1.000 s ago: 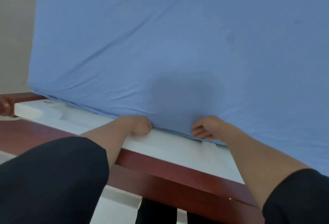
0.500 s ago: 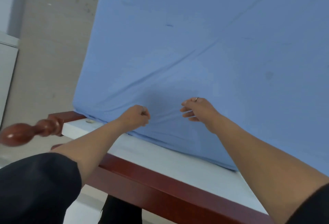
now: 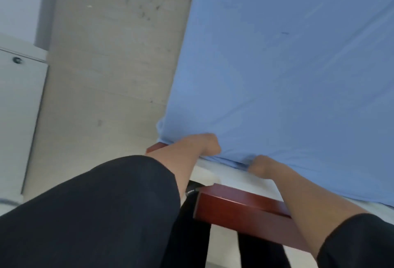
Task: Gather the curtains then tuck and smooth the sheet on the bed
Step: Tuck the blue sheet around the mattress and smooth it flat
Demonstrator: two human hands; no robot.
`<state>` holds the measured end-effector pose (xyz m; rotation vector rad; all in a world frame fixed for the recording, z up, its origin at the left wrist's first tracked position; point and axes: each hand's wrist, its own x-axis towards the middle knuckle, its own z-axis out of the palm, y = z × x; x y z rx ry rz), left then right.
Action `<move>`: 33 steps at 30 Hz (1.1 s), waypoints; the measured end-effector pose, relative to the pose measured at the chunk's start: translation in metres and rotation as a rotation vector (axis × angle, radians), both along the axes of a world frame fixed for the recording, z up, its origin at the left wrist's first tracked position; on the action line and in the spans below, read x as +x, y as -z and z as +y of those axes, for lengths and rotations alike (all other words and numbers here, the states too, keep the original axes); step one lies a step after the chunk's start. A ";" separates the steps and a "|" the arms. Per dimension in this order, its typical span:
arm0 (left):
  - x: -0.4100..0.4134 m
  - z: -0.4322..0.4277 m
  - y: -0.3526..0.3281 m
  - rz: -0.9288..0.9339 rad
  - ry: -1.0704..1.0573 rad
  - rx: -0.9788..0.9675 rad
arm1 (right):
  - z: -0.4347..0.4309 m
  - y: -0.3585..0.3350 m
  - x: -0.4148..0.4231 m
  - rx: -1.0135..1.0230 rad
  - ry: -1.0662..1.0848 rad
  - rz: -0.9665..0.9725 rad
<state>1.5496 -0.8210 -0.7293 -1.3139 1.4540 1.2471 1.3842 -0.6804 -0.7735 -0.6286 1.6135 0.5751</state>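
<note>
And both hands are down again! Half a second back they were up on top of the sheet [image 3: 277, 75], the left bunched on a fold and the right loosely spread; now the left hand [image 3: 203, 144] and the right hand [image 3: 259, 164] are back at the near edge, close to the bed's left corner. The fingers of both disappear under the blue hem, so I cannot tell whether either hand is gripping cloth or just pushing flat. The view has swung left too, bringing in more floor [image 3: 106, 97].

My read is that the smoothing pull on top is done and this is another tuck, worked further along toward the corner. The sheet lies stretched over the bed, its edge sitting on the white bed base [image 3: 207, 171] above the red wooden frame [image 3: 234, 206], with faint diagonal creases left on top. The corner itself still looks loose.

The count:
- Two hands
- Two black sleeves, left [image 3: 96, 214] and right [image 3: 362, 242]
- One sheet
- One bed
- One white cabinet [image 3: 19, 107] at far left
- No curtains in view
</note>
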 end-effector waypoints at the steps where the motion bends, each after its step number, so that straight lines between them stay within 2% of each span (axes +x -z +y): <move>1: -0.001 -0.014 -0.006 0.109 -0.123 -0.027 | -0.010 -0.007 0.011 -0.051 -0.063 -0.009; 2: 0.001 -0.033 -0.017 0.182 -0.235 -0.045 | -0.023 -0.015 0.022 -0.122 -0.042 -0.030; 4: 0.024 -0.072 -0.034 0.297 -0.420 -0.186 | -0.054 -0.038 0.041 -0.258 0.224 -0.076; 5: 0.043 -0.088 -0.043 0.314 -0.442 -0.259 | -0.070 -0.052 0.051 -0.319 0.403 -0.086; 7: 0.086 -0.105 -0.056 0.296 -0.452 -0.337 | -0.090 -0.073 0.065 -0.407 0.612 -0.110; 9: 0.135 -0.109 -0.060 0.219 -0.440 -0.397 | -0.102 -0.089 0.081 -0.463 0.686 -0.115; 12: 0.196 -0.104 -0.056 0.096 -0.355 -0.380 | -0.111 -0.097 0.110 -0.474 0.784 -0.118; 16: 0.235 -0.117 -0.020 0.112 -0.410 -0.321 | -0.129 -0.094 0.159 -0.425 0.960 -0.082; 19: 0.249 -0.128 0.024 0.187 -0.276 -0.263 | -0.136 -0.092 0.200 -0.408 1.079 -0.049; 22: 0.262 -0.139 0.061 0.254 -0.054 -0.154 | -0.127 -0.098 0.237 -0.459 1.300 -0.039; 26: 0.281 -0.153 0.071 0.261 0.147 -0.079 | -0.095 -0.138 0.275 -0.637 1.766 0.045; 28: 0.285 -0.158 0.059 0.251 0.198 -0.129 | -0.090 -0.158 0.300 -0.616 1.802 0.139; 29: 0.283 -0.158 0.050 0.244 0.222 -0.132 | -0.093 -0.163 0.311 -0.560 1.732 0.236; 31: 0.277 -0.156 0.033 0.228 0.279 -0.099 | -0.106 -0.163 0.326 -0.491 1.638 0.531; 33: 0.265 -0.152 0.023 0.239 0.358 -0.054 | -0.113 -0.158 0.331 -0.513 1.757 0.809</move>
